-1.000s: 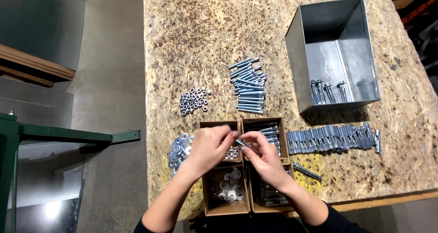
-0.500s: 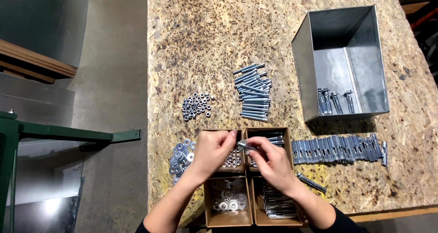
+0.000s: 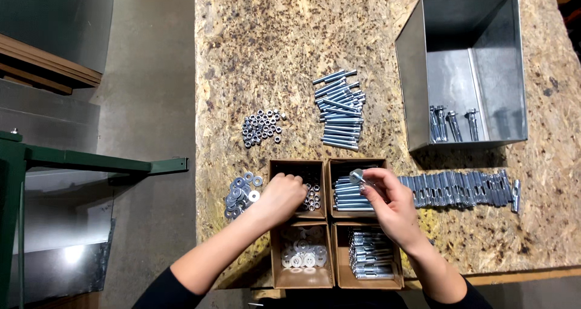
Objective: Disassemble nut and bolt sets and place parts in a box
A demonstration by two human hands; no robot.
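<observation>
Bolt (image 3: 357, 177) pinched in right hand (image 3: 390, 206) grip.

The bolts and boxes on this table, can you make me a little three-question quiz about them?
1. True or false: the metal bin holds no bolts.
2. Which hand reaches into the cardboard box of nuts?
A. left hand
B. right hand
3. Fill in: the loose washers lie to the ____ of the four cardboard boxes.

Key:
1. False, a few bolts lie in it.
2. A. The right hand pinches a bolt with a washer over the box of bolts.
3. left
</observation>
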